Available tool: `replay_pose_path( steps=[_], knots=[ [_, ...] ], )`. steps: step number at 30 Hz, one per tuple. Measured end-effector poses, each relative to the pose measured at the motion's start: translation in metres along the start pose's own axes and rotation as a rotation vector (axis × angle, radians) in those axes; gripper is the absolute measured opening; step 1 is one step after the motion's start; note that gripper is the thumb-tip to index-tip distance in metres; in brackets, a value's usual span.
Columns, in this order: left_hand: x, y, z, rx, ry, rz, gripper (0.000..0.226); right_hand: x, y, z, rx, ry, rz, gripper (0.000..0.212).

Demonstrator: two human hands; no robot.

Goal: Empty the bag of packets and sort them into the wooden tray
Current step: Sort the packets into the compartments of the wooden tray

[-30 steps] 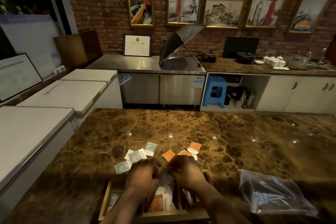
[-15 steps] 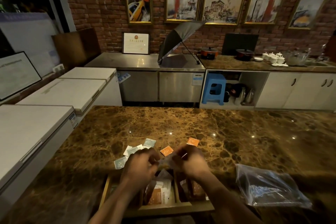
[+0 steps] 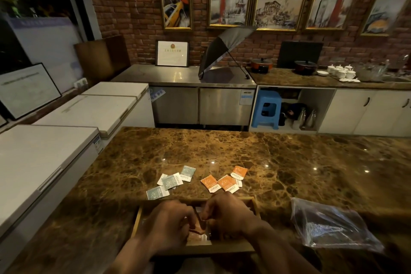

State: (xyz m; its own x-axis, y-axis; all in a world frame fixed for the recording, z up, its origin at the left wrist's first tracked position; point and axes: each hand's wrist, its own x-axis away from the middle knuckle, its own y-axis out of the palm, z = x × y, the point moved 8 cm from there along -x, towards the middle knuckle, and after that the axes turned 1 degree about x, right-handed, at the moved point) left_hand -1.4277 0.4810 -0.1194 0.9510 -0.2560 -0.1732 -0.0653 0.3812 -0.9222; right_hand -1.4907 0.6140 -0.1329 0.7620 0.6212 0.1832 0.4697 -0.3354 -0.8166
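The wooden tray (image 3: 233,248) sits at the near edge of the marble counter, and both hands cover most of it. My left hand (image 3: 169,226) and my right hand (image 3: 225,218) meet over its middle compartment. Their fingers are curled down onto packets (image 3: 196,234) that stand inside it. Beyond the tray, several teal packets (image 3: 171,182) lie loose on the left and several orange packets (image 3: 225,182) on the right. The clear plastic bag (image 3: 333,227) lies crumpled to the right of the tray.
The brown marble counter (image 3: 289,162) stretches far ahead and to the right. White chest freezers (image 3: 44,162) line the left side. Steel and white cabinets, an open umbrella (image 3: 222,51) and a blue stool (image 3: 265,109) stand at the back wall.
Both hands have dropped from the tray's far rim down into its middle compartment, taking the held packets with them. The loose orange packets behind them are in sight again.
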Motion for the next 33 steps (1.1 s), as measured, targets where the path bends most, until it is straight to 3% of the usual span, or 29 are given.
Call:
replay_pose_path(
  steps=[5,10,15,19,24,29,33],
  knots=[
    [0.002,0.006,-0.009,-0.011,-0.036,-0.033,0.017,0.006,0.011,-0.005,-0.01,-0.058,-0.125,0.018],
    [-0.008,-0.004,-0.015,0.039,-0.108,0.036,0.02,0.004,-0.031,0.018,-0.159,0.096,0.189,0.02],
    [-0.033,-0.019,-0.031,0.124,-0.283,0.14,0.024,0.005,-0.079,0.052,-0.101,0.187,0.388,0.018],
    [-0.06,-0.014,-0.031,0.183,-0.314,0.096,0.023,0.006,-0.096,0.086,0.087,0.315,0.359,0.011],
    [-0.105,0.004,-0.028,0.127,-0.345,-0.003,0.028,-0.005,-0.097,0.109,0.093,0.326,0.338,0.011],
    [-0.137,0.032,-0.029,0.097,-0.391,-0.093,0.034,-0.032,-0.087,0.113,0.093,0.291,0.291,0.027],
    [-0.151,0.05,-0.033,0.048,-0.427,-0.139,0.049,-0.062,-0.074,0.107,0.112,0.236,0.141,0.04]
  ],
)
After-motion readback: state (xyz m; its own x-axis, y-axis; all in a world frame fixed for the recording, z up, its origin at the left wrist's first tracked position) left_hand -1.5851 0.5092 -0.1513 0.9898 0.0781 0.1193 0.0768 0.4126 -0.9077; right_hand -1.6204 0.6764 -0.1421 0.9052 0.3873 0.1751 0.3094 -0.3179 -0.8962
